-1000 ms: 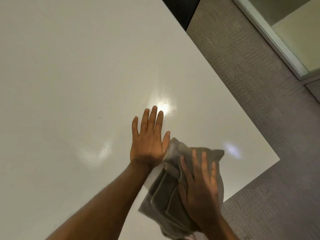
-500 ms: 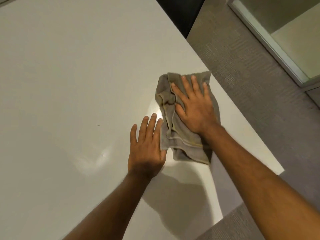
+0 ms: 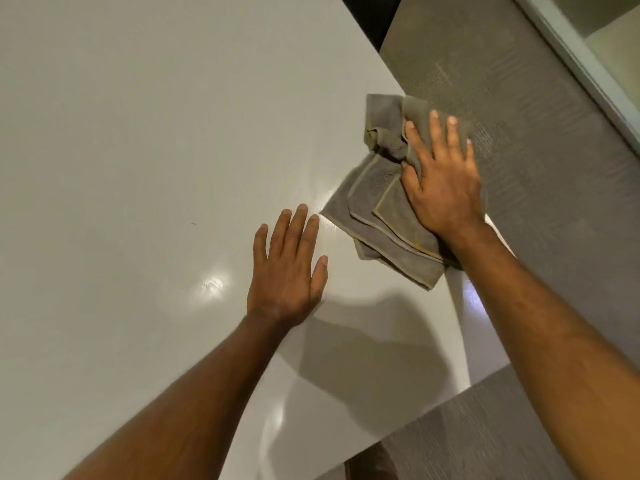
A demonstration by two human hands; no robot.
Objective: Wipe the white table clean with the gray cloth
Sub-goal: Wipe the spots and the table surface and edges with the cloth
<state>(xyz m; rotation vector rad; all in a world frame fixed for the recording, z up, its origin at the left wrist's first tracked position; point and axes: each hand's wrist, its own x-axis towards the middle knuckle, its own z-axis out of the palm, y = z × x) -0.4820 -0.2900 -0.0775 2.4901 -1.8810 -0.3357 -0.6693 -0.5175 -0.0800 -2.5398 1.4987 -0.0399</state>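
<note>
Our right hand [image 3: 441, 181] hides part of the cloth [image 3: 377, 216]; the table [image 3: 138, 133] runs off the frame's left and top edges.

floor: gray carpet [image 3: 540, 140] with a fine woven look, on the right | top right corner: pale frame strip [image 3: 585, 64] runs slanted beside the carpet
</note>
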